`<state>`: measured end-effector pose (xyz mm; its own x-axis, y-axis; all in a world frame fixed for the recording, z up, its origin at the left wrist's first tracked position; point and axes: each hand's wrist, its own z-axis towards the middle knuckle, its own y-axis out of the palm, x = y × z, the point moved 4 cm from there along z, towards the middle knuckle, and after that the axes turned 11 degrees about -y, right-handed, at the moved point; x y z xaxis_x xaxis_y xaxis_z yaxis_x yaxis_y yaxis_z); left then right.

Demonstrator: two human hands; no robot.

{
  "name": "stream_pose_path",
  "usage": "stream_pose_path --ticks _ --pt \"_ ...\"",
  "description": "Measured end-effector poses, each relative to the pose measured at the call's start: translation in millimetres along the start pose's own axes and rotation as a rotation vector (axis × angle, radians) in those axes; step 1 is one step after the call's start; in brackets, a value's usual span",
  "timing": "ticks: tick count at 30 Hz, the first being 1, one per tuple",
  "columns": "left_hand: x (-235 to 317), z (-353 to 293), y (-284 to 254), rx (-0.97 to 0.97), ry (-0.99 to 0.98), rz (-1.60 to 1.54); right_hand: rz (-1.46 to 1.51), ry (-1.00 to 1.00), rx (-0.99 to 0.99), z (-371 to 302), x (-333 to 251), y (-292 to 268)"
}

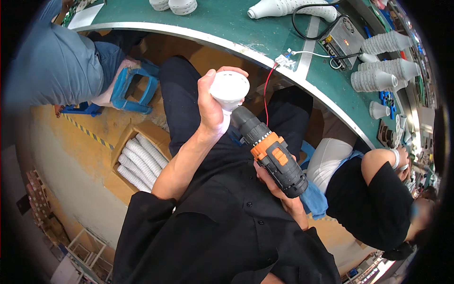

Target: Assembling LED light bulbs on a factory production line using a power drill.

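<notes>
My left hand [209,104] is wrapped round a white cup-shaped lamp housing [230,88], its wide round face tilted up. In my right hand [266,179] is a black and orange cordless drill [274,158], gripped below its body; most of the fingers are hidden under it. The drill's chuck points up and left at the narrow lower end of the housing. Whether its tip touches the housing cannot be made out. A bright glow falls on my left wrist beside that end.
The green workbench [222,23] curves ahead, with a metal power supply [344,38], a red wire [266,94] and stacked white housings [378,78]. A cardboard box [124,182] of stacked housings stands at left. A blue stool [137,90] and people sit on both sides.
</notes>
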<state>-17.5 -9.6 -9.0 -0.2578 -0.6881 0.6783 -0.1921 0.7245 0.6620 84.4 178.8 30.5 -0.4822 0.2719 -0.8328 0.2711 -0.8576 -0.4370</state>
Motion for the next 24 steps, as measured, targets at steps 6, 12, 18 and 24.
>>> stream_pose_path --ticks 6,12,18,24 --pt "1 -1 -2 0.02 -0.003 -0.002 -0.039 0.046 -0.039 -22 10 4" --pt "5 -3 -1 0.041 0.004 -0.038 -0.06 0.269 -0.039 -42 14 7" --pt "2 -2 -3 0.031 0.013 -0.038 -0.044 0.306 -0.043 -42 15 4" --pt "1 -1 -6 0.038 0.015 -0.04 -0.079 0.28 -0.065 -39 14 5"
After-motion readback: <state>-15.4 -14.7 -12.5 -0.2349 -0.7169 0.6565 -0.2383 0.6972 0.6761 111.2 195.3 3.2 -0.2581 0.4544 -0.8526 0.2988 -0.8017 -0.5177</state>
